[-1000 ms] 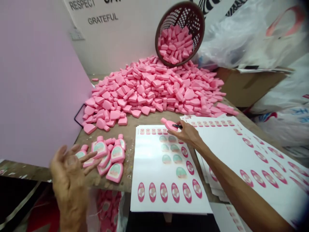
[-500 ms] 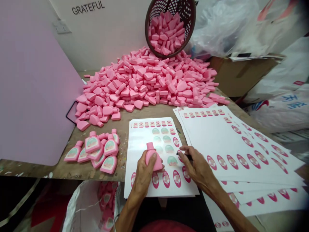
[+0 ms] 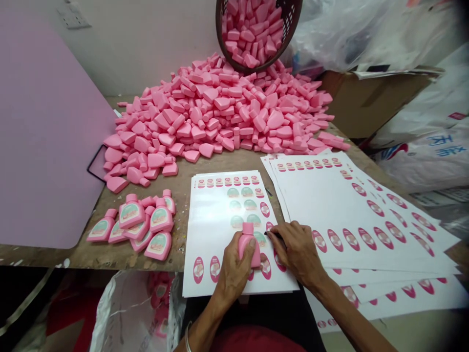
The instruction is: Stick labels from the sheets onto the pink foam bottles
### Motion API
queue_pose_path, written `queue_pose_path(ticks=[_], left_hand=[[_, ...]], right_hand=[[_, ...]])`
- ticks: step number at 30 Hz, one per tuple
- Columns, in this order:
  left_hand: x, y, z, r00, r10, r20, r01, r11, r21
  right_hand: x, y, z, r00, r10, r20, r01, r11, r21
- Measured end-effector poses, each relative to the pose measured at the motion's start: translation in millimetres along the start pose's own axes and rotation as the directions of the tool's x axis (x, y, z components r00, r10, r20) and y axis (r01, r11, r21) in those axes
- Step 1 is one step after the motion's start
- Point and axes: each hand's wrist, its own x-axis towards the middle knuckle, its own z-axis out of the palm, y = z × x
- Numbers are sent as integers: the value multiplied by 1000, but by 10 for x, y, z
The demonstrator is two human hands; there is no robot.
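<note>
Centrally, over the near half of the label sheet (image 3: 207, 225), the left hand (image 3: 232, 269) grips a pink bottle (image 3: 255, 256), its long axis pointing neck-first toward the far edge of the worktop (image 3: 220, 160); directly right, nearer the half-hidden green label (image 3: 260, 239), the right hand (image 3: 298, 250) pinches a dark slender tool (image 3: 267, 234).

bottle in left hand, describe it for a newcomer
Start at the pink heap, then come forward to the middle sticker sheet. Over it, the left hand holds the pink bottle; unlike the labelled bottles left of the sheet, its visible face is plain.
</note>
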Motion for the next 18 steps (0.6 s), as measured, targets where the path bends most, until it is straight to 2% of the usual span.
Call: queue_pose_path(ticks=[6, 14, 18], left_hand=[[25, -29, -17, 1000, 24, -13, -22, 995, 98], [16, -19, -36, 999, 39, 16, -41, 991, 130], [19, -20, -39, 999, 30, 12, -31, 994, 105]], right_hand=[[-7, 19, 42, 998, 62, 20, -64, 989, 130], [5, 60, -10, 997, 26, -69, -19, 995, 102], [6, 64, 5, 1000, 23, 15, -23, 999, 37]])
